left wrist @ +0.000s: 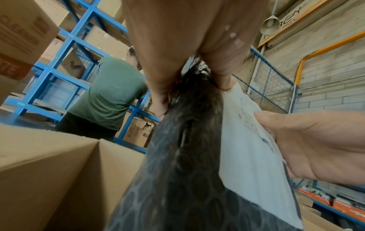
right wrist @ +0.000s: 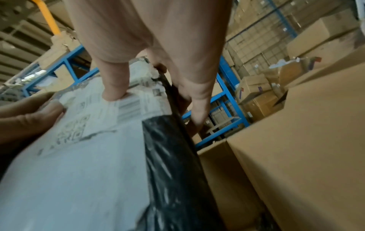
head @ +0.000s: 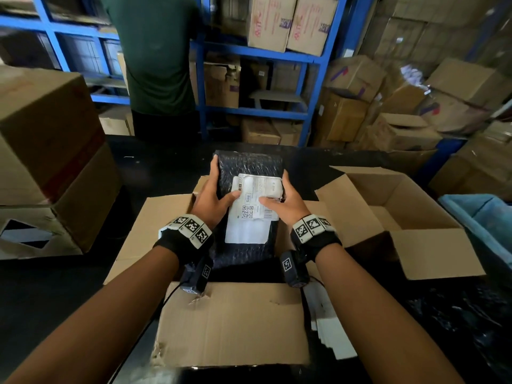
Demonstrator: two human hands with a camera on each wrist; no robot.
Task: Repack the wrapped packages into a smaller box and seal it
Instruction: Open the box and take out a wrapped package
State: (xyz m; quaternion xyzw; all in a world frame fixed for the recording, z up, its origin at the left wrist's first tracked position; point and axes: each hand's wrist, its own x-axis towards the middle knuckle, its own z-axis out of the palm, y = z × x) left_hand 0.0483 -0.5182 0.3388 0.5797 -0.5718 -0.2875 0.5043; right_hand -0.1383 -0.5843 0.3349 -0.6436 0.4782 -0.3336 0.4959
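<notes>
A black bubble-wrapped package (head: 249, 164) with white shipping labels (head: 246, 225) is held upright over the open cardboard box (head: 232, 322) in front of me. My left hand (head: 213, 189) grips its left edge, thumb on the label. Gripping the right edge is my right hand (head: 282, 195), its thumb also on the label. In the left wrist view the left hand (left wrist: 177, 46) clamps the package (left wrist: 187, 156) and the right hand (left wrist: 316, 140) shows beside it. In the right wrist view the right hand (right wrist: 158, 46) holds the package (right wrist: 168, 156). A second open box (head: 388, 212) stands to the right.
A person in a green shirt (head: 158, 51) stands with their back to me at the blue shelving (head: 304, 59) behind the black table. Stacked cartons (head: 47, 134) rise at the left. A blue bin (head: 484, 217) sits far right, and white sheets (head: 332, 328) lie by the near box.
</notes>
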